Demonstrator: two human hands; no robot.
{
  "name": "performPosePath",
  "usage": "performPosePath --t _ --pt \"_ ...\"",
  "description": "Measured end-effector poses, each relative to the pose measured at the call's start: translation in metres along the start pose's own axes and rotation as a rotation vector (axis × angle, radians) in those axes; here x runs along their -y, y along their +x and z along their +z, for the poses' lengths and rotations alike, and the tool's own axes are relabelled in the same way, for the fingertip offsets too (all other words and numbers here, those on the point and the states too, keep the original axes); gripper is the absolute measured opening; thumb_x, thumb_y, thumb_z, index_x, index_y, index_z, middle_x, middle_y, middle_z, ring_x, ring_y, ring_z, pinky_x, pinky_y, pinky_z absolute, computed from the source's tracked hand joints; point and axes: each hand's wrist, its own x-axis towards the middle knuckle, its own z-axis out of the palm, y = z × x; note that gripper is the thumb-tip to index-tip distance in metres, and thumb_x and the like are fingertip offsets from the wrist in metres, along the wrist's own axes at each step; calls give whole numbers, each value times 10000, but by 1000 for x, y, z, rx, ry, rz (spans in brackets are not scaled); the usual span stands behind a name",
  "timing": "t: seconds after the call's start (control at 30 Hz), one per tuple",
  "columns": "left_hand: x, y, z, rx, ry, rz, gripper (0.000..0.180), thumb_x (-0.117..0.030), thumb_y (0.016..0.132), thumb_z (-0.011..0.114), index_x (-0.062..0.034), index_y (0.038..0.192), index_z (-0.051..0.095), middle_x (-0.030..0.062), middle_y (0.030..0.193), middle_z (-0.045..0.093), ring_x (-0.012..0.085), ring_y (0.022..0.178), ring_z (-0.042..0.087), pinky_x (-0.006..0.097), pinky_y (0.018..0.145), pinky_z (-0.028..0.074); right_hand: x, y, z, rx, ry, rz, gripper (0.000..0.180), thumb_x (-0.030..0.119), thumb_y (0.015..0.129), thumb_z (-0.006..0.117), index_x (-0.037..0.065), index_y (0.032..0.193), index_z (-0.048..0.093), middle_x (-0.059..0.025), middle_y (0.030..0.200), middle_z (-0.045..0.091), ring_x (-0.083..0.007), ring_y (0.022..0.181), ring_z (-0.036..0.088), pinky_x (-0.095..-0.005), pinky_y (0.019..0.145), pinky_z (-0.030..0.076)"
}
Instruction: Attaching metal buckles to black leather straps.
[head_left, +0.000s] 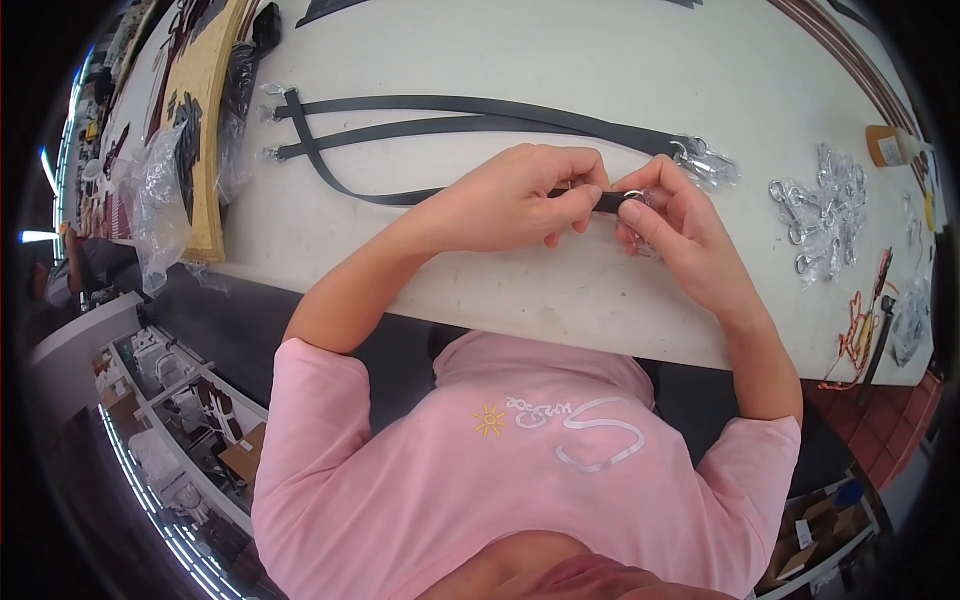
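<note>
Both forearms reach in over the white table's (560,290) edge; the left hand (510,200) curls closed, pinching the black strap (400,197). The right hand (665,215) pinches the metal ring (633,196) at the strap's end, fingers bent; both meet just above the table.

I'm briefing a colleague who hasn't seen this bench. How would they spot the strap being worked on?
On the white table, three black straps lie side by side. The strap in hand is nearest the person, its end pinched between the left hand and right hand at a metal ring.
</note>
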Motion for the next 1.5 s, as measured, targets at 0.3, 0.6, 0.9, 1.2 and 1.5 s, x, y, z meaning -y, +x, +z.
performPosePath --t 0.3,0.6,0.9,1.2,1.5 --pt "11 7 5 -28 -41 -45 105 -96 931 549 -59 834 566 -33 647 537 32 536 485 207 498 366 -7 3 -1 35 -20 -35 137 126 1040 571 18 1115 534 -24 904 619 -75 830 577 -245 745 478" --pt "4 7 -9 68 -125 -119 238 -228 1031 524 -72 898 643 -30 720 639 9 529 474 201 492 349 -8 7 -5 52 29 -12 164 136 1034 591 12 1137 565 -41 897 660 -73 816 581 -230 750 479" --pt "9 7 -3 50 -69 -127 214 -195 983 523 -66 858 640 -29 714 611 23 524 474 213 475 351 -7 9 -2 46 7 16 129 133 1039 584 29 1108 553 -23 933 646 -67 828 607 -251 734 520" --pt "16 8 3 -25 51 -66 134 -164 878 611 -46 816 617 -59 716 560 16 630 418 220 562 332 -8 11 -2 35 -15 -18 139 126 1032 586 7 1099 556 -54 872 654 -82 801 602 -258 723 528" --pt "5 5 -4 52 -88 -150 206 -227 871 603 -38 864 685 -6 753 630 63 627 494 238 601 390 -3 10 -3 12 67 27 180 160 1031 605 15 1133 580 -52 904 678 -86 817 622 -262 726 537"
